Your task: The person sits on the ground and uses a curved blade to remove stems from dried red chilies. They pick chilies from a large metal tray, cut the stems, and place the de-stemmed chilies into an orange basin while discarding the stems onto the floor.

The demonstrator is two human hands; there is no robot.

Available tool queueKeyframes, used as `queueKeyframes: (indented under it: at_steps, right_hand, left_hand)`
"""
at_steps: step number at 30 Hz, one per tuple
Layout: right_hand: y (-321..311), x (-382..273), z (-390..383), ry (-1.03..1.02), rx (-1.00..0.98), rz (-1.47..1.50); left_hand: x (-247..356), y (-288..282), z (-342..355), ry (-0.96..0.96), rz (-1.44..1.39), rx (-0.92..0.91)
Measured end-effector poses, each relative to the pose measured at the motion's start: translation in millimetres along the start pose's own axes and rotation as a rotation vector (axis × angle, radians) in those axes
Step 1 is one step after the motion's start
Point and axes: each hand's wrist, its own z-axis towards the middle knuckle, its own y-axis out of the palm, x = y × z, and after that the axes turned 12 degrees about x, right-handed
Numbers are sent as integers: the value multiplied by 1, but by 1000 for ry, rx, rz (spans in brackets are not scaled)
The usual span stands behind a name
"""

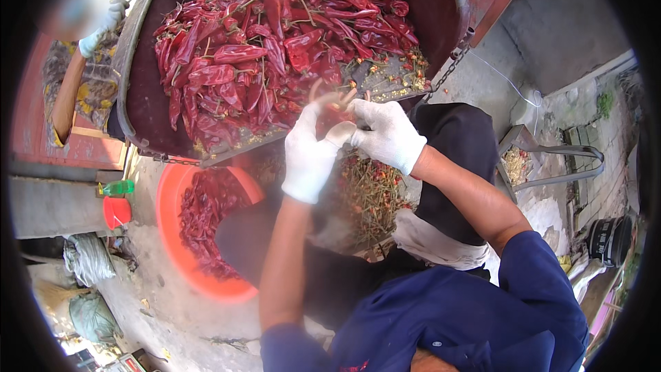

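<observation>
My left hand (pixel 310 151) and my right hand (pixel 384 134), both in white gloves, meet in the centre with fingers closed around a blurred, pale reddish pepper and stem (pixel 329 96). Behind them, a large dark metal trough (pixel 443 7) holds a heap of dried red chilies (pixel 241 48). Below my hands lies a pile of stems and debris (pixel 372 200). To its lower left stands an orange-red tub (pixel 169 213) with more red chilies (pixel 206 227), partly hidden by my leg.
A co-worker's gloved hand (pixel 100 31) is at upper left. A red bucket (pixel 116 213) and green bottle (pixel 117 187) stand at left. A chain (pixel 447 72) hangs from the trough. A metal-framed scoop-like object (pixel 516 158) and a black bucket (pixel 606 241) are at right.
</observation>
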Motion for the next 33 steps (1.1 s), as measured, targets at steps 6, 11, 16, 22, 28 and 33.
queueKeyframes:
  at_steps: [6, 11, 16, 22, 28, 33]
  right_hand:
    - [-18, 0, 0, 136, -281, 125]
    - [-31, -14, 6, 444, -486, 325]
    - [-21, 8, 2, 48, -220, -118]
    - [-4, 12, -7, -168, -160, -451]
    - [1, 8, -2, -218, -69, -448]
    - [2, 11, 1, 116, -43, 148]
  left_hand:
    - [-13, -12, 5, -66, 145, -111]
    - [-20, -15, 6, 206, 367, -30]
    - [-21, -1, -5, 695, 603, 121]
    - [-30, 0, -9, 593, 742, 71]
    - [-19, -7, -3, 324, 593, 13]
    - [-8, -8, -7, -230, -58, -15]
